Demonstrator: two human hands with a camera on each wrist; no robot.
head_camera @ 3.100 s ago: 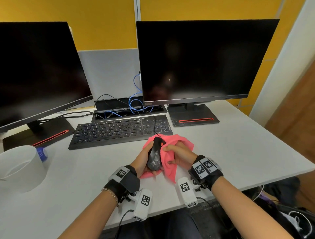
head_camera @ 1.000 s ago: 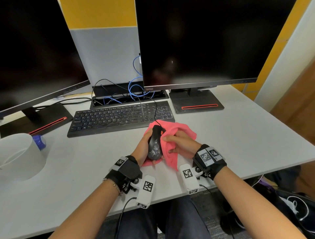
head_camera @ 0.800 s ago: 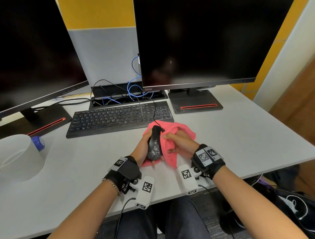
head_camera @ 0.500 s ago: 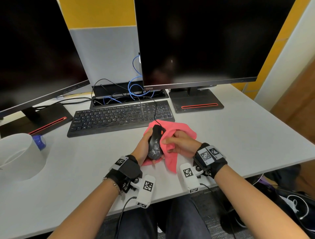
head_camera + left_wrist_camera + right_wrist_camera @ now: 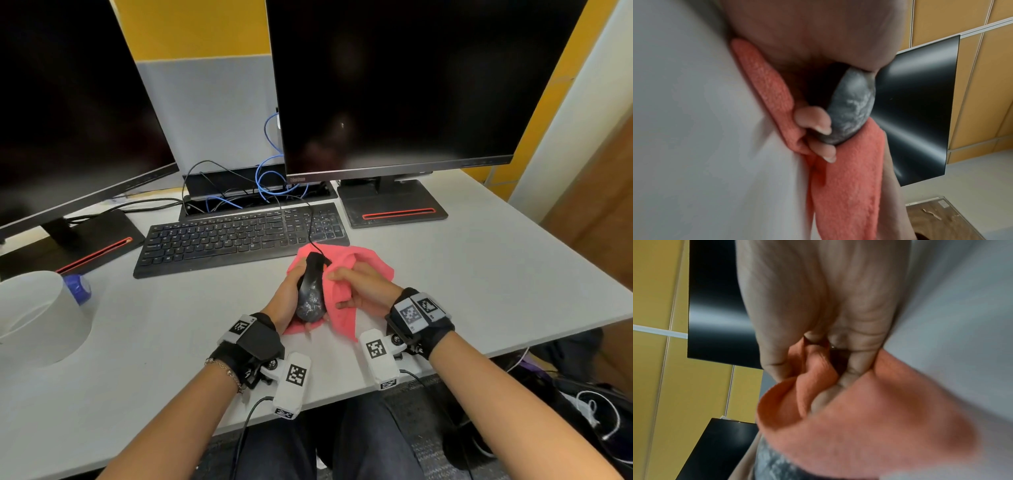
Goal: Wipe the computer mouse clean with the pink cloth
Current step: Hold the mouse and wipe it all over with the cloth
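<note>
A black wired mouse (image 5: 311, 291) with whitish smears on its back stands on its side just above the white desk (image 5: 479, 274), gripped by my left hand (image 5: 289, 298). In the left wrist view the fingertips (image 5: 818, 120) curl under the mouse (image 5: 851, 110), with the pink cloth (image 5: 846, 186) draped below. My right hand (image 5: 361, 287) grips a bunched fold of the pink cloth (image 5: 342, 291) and presses it against the mouse's right side. The right wrist view shows fingers (image 5: 859, 363) curled into the cloth (image 5: 869, 426) and a smeared patch of mouse (image 5: 772, 464).
A black keyboard (image 5: 236, 236) lies just behind the hands, the mouse cable (image 5: 310, 222) running over it. Two dark monitors (image 5: 394, 85) stand at the back with tangled cables (image 5: 267, 185) between them. A white roll (image 5: 37, 315) and a blue cap (image 5: 78, 287) sit at left.
Both hands keep their hold in the same spot. The right hand's cloth-covered fingers shift slightly along the mouse's side; the head view has tilted down since the oldest frame.
</note>
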